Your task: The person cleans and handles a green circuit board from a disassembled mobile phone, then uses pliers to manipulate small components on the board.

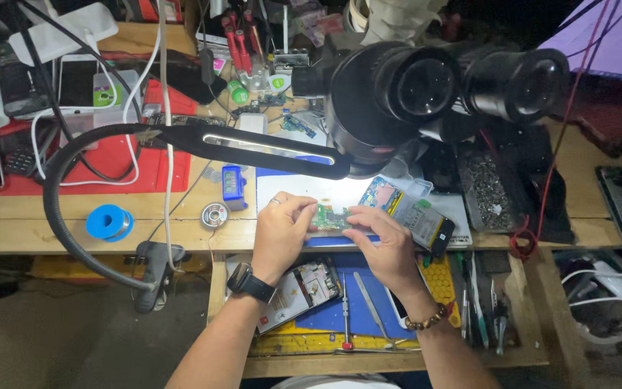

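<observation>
Clutter covers a wooden table (8,230) from edge to edge, and a big black microscope (426,94) hangs over the middle of it, its two eyepieces turned up toward the camera. A slim lamp (268,150) on a bent black neck shines down on a white mat (289,189) just below the microscope head. To the right of the lit spot lies an opened phone (415,216), its battery showing. Lower down, an open drawer (383,353) holds a second opened phone (300,287), tweezers (372,306) and a screwdriver (345,310). A blue roll of tape (108,222) and a small solder spool (214,215) sit to the left.

Both hands meet at the table's front edge over a small green circuit board (331,217). The left hand (282,234), with a watch at the wrist, pinches the board's left end; the right hand (384,245), with a bead bracelet, has its fingers (360,217) closed on the right end.

Judging by this, the board is being positioned or checked under the light. Any next move likely calls for a steady, light grip by the edges.
</observation>
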